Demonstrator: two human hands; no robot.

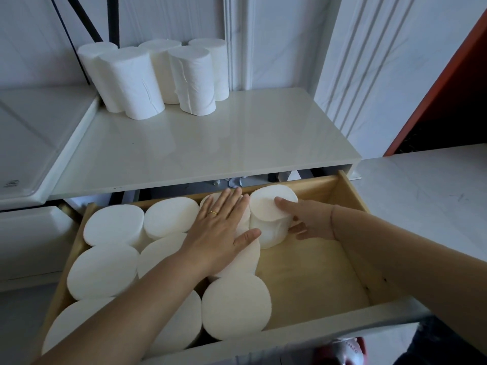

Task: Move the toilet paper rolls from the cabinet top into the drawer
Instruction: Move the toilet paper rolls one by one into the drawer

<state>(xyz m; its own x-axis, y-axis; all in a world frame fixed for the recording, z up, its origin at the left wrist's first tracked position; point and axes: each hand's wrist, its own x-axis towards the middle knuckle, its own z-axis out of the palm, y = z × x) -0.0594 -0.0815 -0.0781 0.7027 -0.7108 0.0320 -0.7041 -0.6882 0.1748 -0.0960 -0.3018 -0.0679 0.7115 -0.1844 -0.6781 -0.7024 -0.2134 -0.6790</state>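
Toilet paper rolls (155, 77): five stand on the counter (210, 143) beyond the hands, not yet moved. More fill the drawer (316, 272) on the left, where the left hand (218, 230) lies spread flat on them. The right hand (311, 222) grips one roll (266, 225) by the back wall. Bare drawer floor stays open under the right hand.

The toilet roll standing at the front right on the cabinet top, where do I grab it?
Hold the front right roll by its curved side, about halfway up, coming from the front. It stands upright on the cabinet top, its front is bare, and other rolls crowd close behind it, so the back is probably harder to reach.
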